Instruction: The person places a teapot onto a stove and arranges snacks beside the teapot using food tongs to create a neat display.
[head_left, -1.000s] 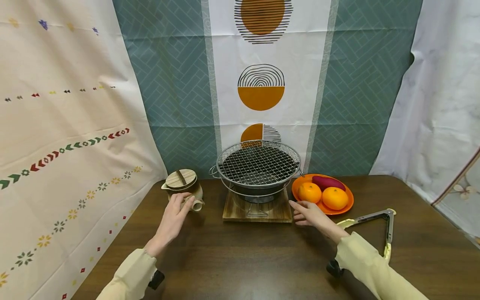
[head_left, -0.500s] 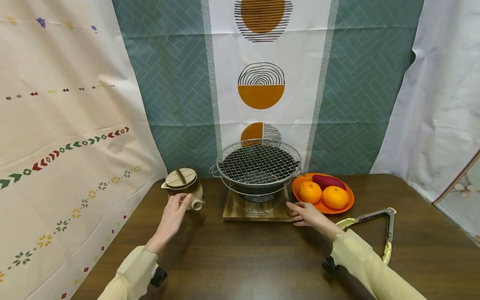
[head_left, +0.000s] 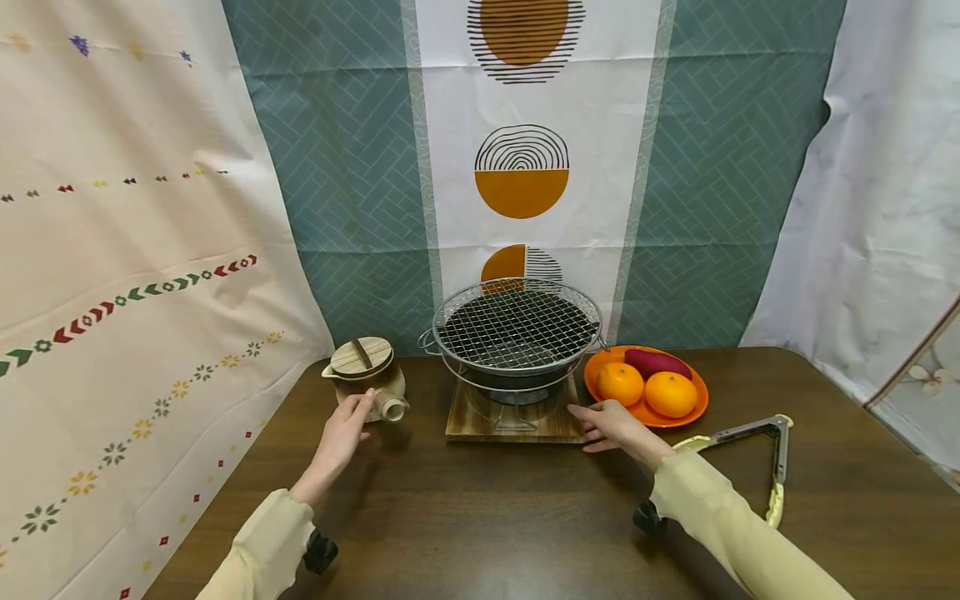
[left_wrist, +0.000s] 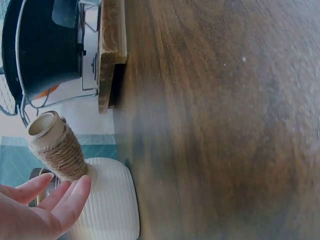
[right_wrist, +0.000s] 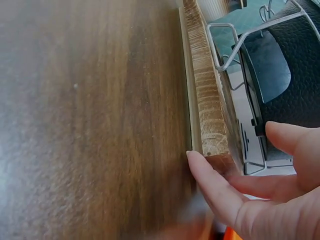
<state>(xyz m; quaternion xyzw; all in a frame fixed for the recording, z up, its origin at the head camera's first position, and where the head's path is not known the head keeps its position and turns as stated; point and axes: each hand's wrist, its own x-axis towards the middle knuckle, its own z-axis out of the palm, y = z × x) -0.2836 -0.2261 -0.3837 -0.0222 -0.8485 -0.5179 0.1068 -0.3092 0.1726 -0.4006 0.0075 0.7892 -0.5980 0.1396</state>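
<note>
A brown-and-cream side-handled teapot (head_left: 386,379) with a wooden lid (head_left: 363,356) stands at the back left. Its rope-wrapped handle (left_wrist: 59,152) points toward the front. My left hand (head_left: 347,429) is beside the handle, fingers loosely extended, thumb apart from them, with nothing held. A round tabletop grill (head_left: 517,333) with a wire mesh sits on a square wooden board (head_left: 480,423) at the back middle. My right hand (head_left: 613,427) is at the board's front right corner, thumb over its top and straight fingers along its side. A fingertip (right_wrist: 195,159) is right at the lower edge.
Right of the grill, an orange plate (head_left: 693,412) bears two oranges (head_left: 671,395) and a purple sweet potato (head_left: 657,365). Tongs (head_left: 778,458) lie spread on the brown table (head_left: 480,517) beyond my right forearm. Patterned cloths (head_left: 345,167) hang behind and at both sides.
My left hand has drawn slightly left and back from the teapot handle. My right hand has shifted left, its thumb now over the board's corner. The grill and teapot stay in place.
</note>
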